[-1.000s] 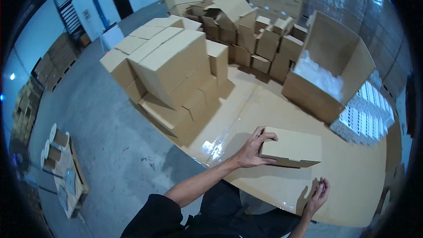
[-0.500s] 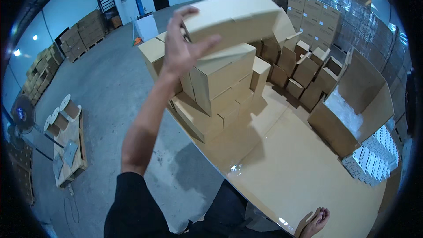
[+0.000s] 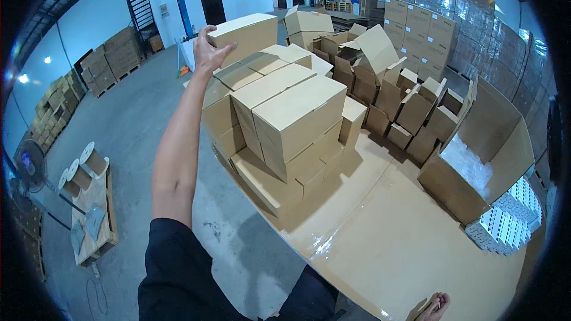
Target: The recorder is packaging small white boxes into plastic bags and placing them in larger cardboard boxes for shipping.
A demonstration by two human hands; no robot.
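Note:
My left hand (image 3: pixel 212 53) reaches far out, thumb and fingers clamped on the near end of a closed brown cardboard box (image 3: pixel 250 37). That box is at the far left of a stack of similar closed boxes (image 3: pixel 303 104), close above or on its top; I cannot tell whether it touches. At the table's near edge, low on the right, my right hand (image 3: pixel 438 307) rests with its fingers curled in. Whatever lies inside those fingers, if anything, is hidden. Brown sheeting with shiny clear tape covers the table (image 3: pixel 380 232) beneath the stack.
Several open small boxes (image 3: pixel 410 104) stand beyond the stack. On the right, a large open carton (image 3: pixel 455 178) holds clear plastic, beside white perforated trays (image 3: pixel 499 226). A pallet with spools (image 3: pixel 92 202) and a fan (image 3: pixel 30 157) stand on the floor at left.
My left hand has carried the box from above the stack's middle away to the far left and lowered it. Open boxes behind have come into sight. My right hand stays near the table edge.

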